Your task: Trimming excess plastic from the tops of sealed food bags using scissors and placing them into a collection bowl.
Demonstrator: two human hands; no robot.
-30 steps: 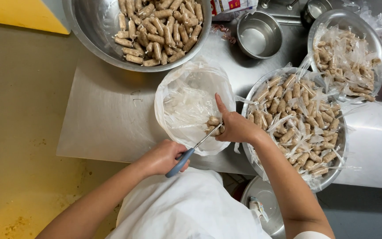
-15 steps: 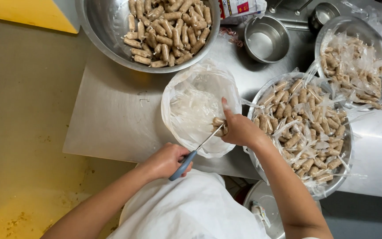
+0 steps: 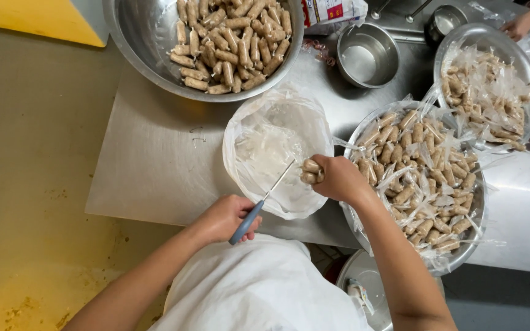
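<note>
Between the two hands, over a plastic-lined bowl, a thin knife runs from the left hand up toward the right hand. Left hand is closed in a fist round the grey-blue handle, blade tip pointing at the sausages. Right hand is curled, pinching two small wrapped sausage pieces side by side at its fingertips, just past the blade tip; touching or a hair apart, cannot tell.

Right of the right hand, under its forearm: a metal bowl of wrapped sausages with loose clear film sticking out. Beyond both hands, at the far side of the steel table: a large bowl of peeled sausages. Far right of that, a small empty steel bowl and another bowl of wrapped pieces; someone else's hand shows at the top right edge.

Risks, as I judge them: the blade points straight at the right fingertips, so a slip on slick film could nick them. The pinch is shallow, so a piece could drop into the scrap film in the lined bowl. Cutting too deep would gouge the sausage, not just the wrap. Loose film trailing near the right wrist could snag.
</note>
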